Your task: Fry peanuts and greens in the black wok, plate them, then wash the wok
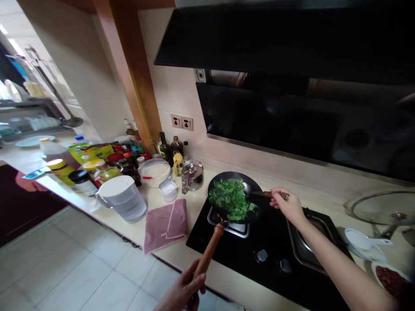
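A black wok (257, 183) sits on the left burner of the stove, heaped with chopped green leaves (228, 196). Wrapped around the wok's wooden handle (210, 248) is my left hand (189, 285), near the front of the counter. My right hand (288, 203) grips a metal spatula or ladle (267, 194) by its wooden handle. That utensil's metal head reaches into the wok at the right side of the leaves, partly hidden by them.
A folded pink towel (166, 224), a lidded white pitcher (122, 196) and a glass teapot (192, 175) stand left of the stove (240, 255). Several bottles and jars crowd farther left. A glass lid (372, 207), a white strainer-like scoop (359, 238) and a bowl of dark red food (391, 278) lie right.
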